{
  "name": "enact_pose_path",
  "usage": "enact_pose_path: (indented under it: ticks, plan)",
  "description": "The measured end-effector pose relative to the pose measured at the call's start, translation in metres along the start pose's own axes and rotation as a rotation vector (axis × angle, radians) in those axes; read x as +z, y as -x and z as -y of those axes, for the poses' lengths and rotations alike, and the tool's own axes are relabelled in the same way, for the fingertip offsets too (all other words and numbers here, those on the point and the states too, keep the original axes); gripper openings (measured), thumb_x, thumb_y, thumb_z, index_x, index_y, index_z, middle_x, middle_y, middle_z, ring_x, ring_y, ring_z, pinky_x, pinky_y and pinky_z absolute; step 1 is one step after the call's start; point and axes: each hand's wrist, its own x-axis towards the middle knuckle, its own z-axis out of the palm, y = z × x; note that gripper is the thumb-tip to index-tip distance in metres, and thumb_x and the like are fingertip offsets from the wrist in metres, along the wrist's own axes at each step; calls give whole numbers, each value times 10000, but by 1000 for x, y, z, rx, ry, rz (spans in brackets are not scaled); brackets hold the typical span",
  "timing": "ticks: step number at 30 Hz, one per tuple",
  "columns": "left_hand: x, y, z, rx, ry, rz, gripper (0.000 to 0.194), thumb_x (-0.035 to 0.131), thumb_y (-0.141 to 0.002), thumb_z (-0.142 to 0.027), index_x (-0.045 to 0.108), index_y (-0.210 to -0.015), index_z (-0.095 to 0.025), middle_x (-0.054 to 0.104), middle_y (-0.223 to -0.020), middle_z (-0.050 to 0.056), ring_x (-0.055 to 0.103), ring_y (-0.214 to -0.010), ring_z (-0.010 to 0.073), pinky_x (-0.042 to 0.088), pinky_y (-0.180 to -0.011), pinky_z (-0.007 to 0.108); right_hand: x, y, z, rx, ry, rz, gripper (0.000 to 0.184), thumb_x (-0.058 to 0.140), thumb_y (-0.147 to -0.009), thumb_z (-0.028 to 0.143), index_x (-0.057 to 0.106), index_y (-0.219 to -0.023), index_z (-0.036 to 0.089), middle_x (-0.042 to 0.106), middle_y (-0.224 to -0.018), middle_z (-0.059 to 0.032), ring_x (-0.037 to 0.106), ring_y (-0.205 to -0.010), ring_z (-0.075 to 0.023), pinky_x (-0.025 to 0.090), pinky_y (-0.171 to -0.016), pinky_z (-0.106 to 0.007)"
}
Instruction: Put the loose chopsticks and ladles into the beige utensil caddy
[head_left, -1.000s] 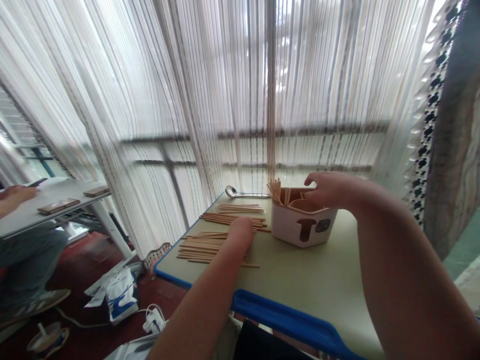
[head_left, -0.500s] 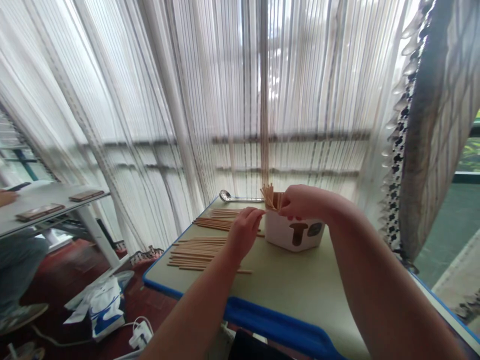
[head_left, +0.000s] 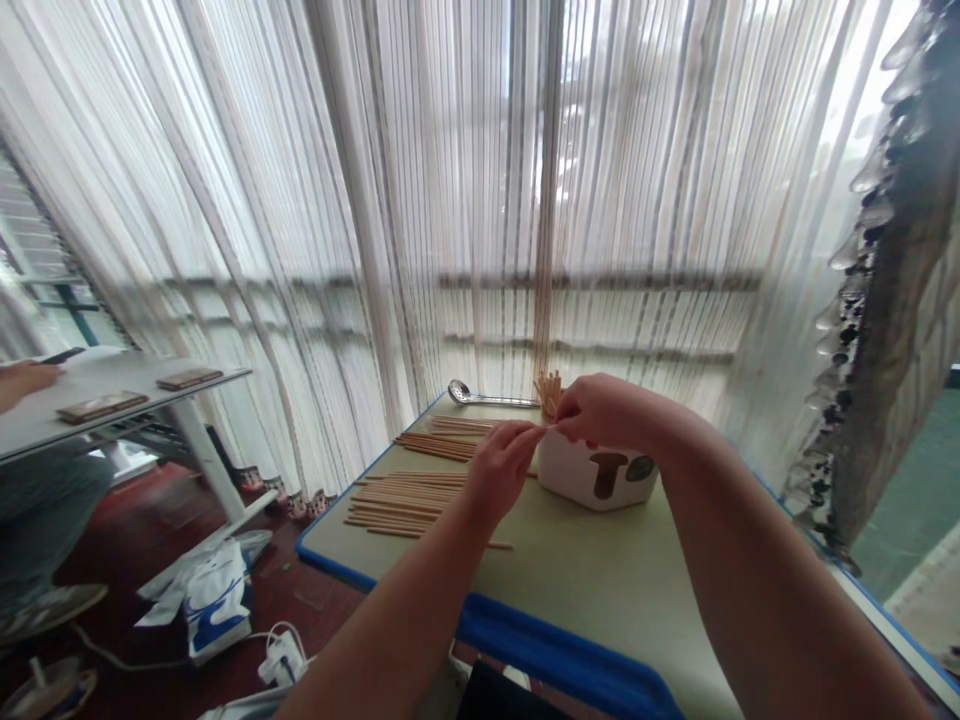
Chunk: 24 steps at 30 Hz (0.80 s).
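Observation:
My left hand (head_left: 504,468) has its fingers closed and its fingertips reach the right hand's at the front rim of a white container (head_left: 570,478). My right hand (head_left: 600,412) is bent over that rim with its fingers pinched together. Whatever lies between the fingertips is too small and covered to make out. Pale wooden chopsticks (head_left: 551,388) stand in the container, their ends showing above it behind my fingers. More chopsticks (head_left: 409,497) lie in loose rows on the table to the left, partly behind my left forearm.
A metal slotted ladle (head_left: 487,400) lies along the back edge of the blue-edged table (head_left: 585,580). Sheer curtains (head_left: 465,200) hang behind. At left, another person's hand (head_left: 26,382) rests on a white table (head_left: 172,395). A bag (head_left: 217,600) and a power strip (head_left: 281,660) are on the floor.
My right hand has drawn back from inside the container's opening to its front rim. My left hand has come closer, and the fingertips now meet. The view has shifted slightly left.

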Motion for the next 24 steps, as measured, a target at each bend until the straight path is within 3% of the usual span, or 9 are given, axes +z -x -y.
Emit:
enact_pose_path:
  ticks: [5,8,13,19,22,24]
  plan:
    - [1,-2,-1,-142,-130,188,248,433,-946,-305,651,-993,-197,680,-948,75,607,-940,166,485,-885,316,-6,5,1,66,205,-260,240,522,-732,308,713,-651,187,633,-578,-53,502,-502,-132,284,-481,-270]
    - [2,-2,1,-223,-249,343,273,421,-946,-321,660,-912,-194,681,-887,65,614,-903,183,472,-849,321,-13,8,-4,92,228,-364,303,501,-762,377,707,-643,190,623,-573,-55,489,-511,-134,269,-493,-273]
    - [4,0,4,-327,-365,533,271,414,-942,-310,649,-881,-190,673,-892,63,620,-825,187,454,-754,304,-23,15,-9,111,219,-532,305,478,-785,341,695,-634,188,633,-604,-59,510,-558,-147,300,-545,-282]
    - [4,1,5,-278,-357,497,254,391,-957,-302,622,-930,-200,664,-928,45,607,-846,177,441,-746,283,-23,13,-8,123,35,-609,246,504,-787,309,701,-722,178,664,-650,-55,574,-603,-155,371,-573,-268]
    - [4,0,4,-243,-321,438,254,389,-962,-306,619,-949,-198,662,-926,45,598,-878,171,440,-792,280,-18,8,-7,42,-240,-560,230,540,-795,345,689,-774,170,668,-647,-44,603,-593,-144,429,-571,-251]
    - [4,-1,3,-239,-304,378,276,375,-967,-320,618,-948,-192,658,-918,50,594,-884,167,440,-818,280,-15,5,-6,-15,-446,-460,235,563,-796,373,674,-778,166,661,-628,-35,601,-559,-132,458,-551,-244]
